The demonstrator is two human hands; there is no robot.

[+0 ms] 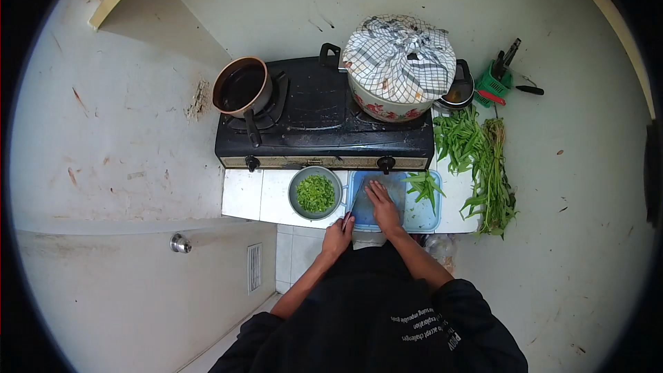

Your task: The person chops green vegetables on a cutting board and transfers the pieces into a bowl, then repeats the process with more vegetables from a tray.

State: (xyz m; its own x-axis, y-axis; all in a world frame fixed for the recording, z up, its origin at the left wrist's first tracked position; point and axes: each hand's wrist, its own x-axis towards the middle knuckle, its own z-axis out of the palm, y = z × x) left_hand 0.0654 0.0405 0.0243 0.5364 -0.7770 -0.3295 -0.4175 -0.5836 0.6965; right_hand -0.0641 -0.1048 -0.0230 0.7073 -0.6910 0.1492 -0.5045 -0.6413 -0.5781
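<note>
My left hand (337, 238) is wrapped round the handle of a knife (355, 200), whose thin blade points away from me over the left side of a blue cutting board (395, 185). On that board my right hand (382, 208) lies palm down, its fingers stretched out and slightly apart, close to the blade. The board overlaps a light blue tray (434, 224). Green leaves (424, 184) rest at the tray's right end. To the left of the knife stands a grey bowl (294, 205) of chopped greens (315, 194).
Behind the board is a black two-burner stove (314, 107) with a saucepan (266, 93) and a large pot (387, 104) under a checked cloth (400, 55). Leafy stems (494, 173) lie on the white tiled counter (242, 193). A green basket (494, 86) holds utensils at the wall.
</note>
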